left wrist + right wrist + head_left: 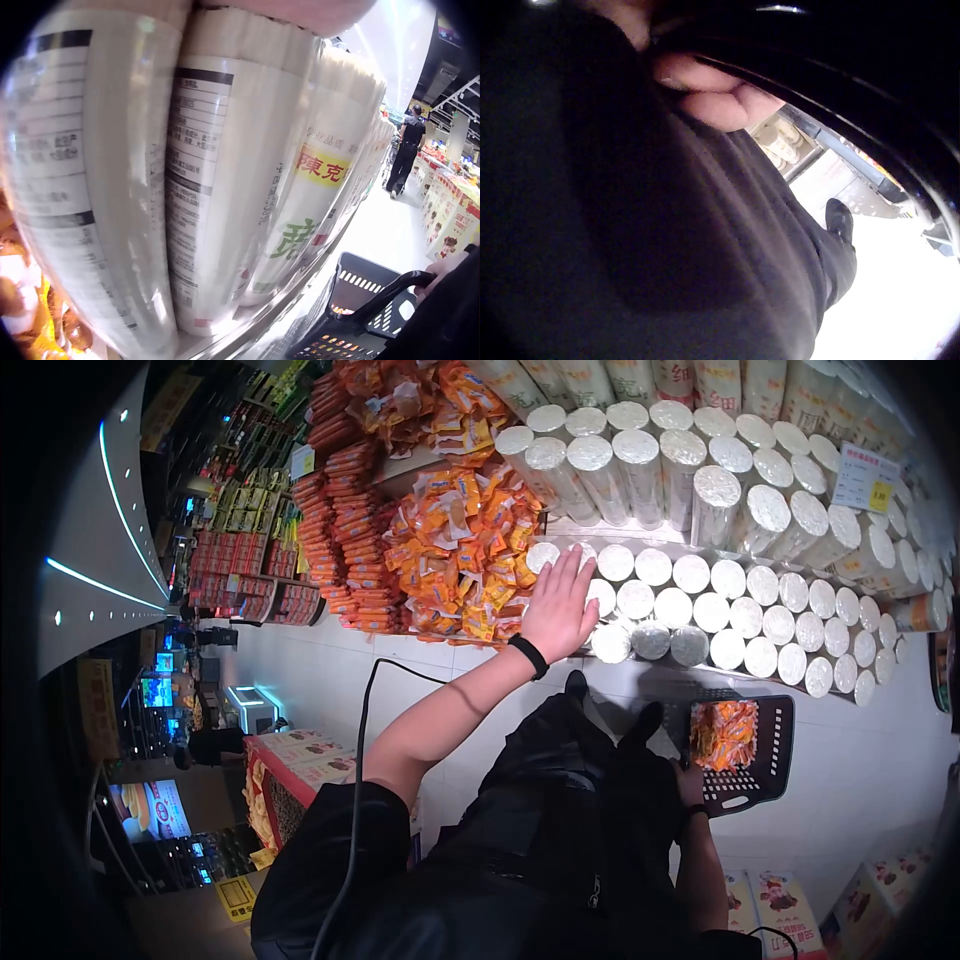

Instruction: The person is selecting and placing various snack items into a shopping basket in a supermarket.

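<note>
In the head view the left hand (559, 609) lies palm down with straight fingers over the tops of white cylindrical packs (653, 568), at the end beside orange-wrapped snacks (460, 550). In the left wrist view, part of that hand (315, 13) shows above clear-wrapped packs (225, 165) with printed labels. The right hand (690, 784) grips the handle of a dark basket (775, 745), which holds orange packets (724, 735). Curled fingers of the right hand (720, 101) show around the dark handle in the right wrist view.
More upright packs (640, 470) stand in rows behind, near a price sign (864, 478). Printed cartons (785, 910) are at the lower right. A black cable (362, 760) hangs past the left arm. Another person (406, 154) is in the aisle.
</note>
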Available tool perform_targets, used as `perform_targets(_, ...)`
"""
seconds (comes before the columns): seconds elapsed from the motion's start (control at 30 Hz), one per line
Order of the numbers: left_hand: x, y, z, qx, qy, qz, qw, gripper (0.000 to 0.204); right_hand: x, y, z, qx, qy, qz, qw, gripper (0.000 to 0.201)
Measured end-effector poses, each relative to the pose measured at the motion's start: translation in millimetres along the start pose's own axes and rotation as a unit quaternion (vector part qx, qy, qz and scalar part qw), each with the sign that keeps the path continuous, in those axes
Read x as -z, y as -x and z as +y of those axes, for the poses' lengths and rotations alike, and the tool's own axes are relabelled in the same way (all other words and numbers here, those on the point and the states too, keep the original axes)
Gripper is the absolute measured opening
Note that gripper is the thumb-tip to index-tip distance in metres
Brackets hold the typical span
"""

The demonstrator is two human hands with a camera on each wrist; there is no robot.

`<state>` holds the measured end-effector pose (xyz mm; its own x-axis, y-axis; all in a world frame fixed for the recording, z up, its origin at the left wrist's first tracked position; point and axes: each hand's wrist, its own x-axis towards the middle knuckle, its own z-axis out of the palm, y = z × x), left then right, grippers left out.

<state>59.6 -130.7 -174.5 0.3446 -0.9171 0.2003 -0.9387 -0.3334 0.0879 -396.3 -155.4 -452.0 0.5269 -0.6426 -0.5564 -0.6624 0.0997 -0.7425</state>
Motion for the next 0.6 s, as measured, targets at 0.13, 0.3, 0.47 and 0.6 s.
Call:
perform_targets(0.13,-0.6,2.5,-3.5,0.004,0.014,0.002,1.000,0.066,-2.6,4.9,-11.0,-0.042,-0.002,0.037,0.998,0.042)
perform_targets(0.3,-1.1,3.6,-15.5,-0.006,0.080,0.029,0.996,0.061,-3.5,16.5,-60.1,-0.062,0.123,0.136,0.981,0.030)
perform_targets(0.47,26.5,12.7,-36.1,-0.074,0.208,0.009,0.975,0.057,-16.0,32.4,-138.9,0.047,0.221,0.301,0.926,0.036)
perform_targets(0.6,62.2,36.6,-51.2,-0.206,0.374,-0.082,0.901,0.043,-23.7,38.1,-268.6,0.174,0.157,0.324,0.916,0.027)
